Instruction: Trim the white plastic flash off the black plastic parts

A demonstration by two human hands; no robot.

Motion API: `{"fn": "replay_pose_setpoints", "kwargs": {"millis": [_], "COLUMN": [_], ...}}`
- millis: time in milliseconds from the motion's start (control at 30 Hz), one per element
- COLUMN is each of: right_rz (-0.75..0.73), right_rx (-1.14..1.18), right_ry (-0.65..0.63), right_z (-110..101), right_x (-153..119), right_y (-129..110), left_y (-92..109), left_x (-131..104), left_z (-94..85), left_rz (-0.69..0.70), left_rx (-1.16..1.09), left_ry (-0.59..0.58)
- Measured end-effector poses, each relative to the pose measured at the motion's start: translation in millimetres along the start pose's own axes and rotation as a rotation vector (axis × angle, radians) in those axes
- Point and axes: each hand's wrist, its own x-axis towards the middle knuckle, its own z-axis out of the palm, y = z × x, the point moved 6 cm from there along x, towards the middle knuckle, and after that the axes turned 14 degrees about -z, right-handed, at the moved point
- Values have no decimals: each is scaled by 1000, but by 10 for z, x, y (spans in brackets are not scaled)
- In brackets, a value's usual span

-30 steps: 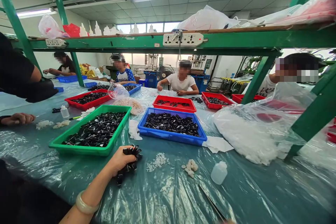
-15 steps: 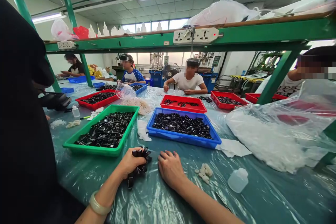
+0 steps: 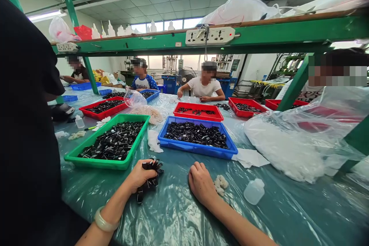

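Black clips (image 3: 148, 180) sit bunched in the left hand (image 3: 138, 176), which is closed around them and rests on the plastic-covered bench (image 3: 178, 215) just in front of the green tray (image 3: 106, 161). Since a second ago the right hand (image 3: 201, 182) has come into the head view and now lies curled, knuckles up, beside the white bits (image 3: 221, 183); whether it holds anything I cannot tell. A small bottle (image 3: 253, 191) stands to its right, the blue tray (image 3: 198, 148) beyond.
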Motion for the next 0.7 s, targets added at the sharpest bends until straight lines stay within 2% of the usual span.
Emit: {"fn": "replay_pose_setpoints", "kwargs": {"millis": [233,400,533,700], "right_rz": [-12,-39,-56,-79], "right_rx": [77,175,240,311], "right_ry": [26,48,79,132], "right_z": [-140,-314,-448,-578], "right_x": [-11,-137,-313,-572], "right_y": [-45,-19,28,111], "left_y": [59,170,320,518], "left_x": [33,214,357,357], "left_z": [46,311,531,622], "left_rz": [-46,-29,24,116], "left_rx": [76,257,435,544], "left_ry": [16,8,80,172]}}
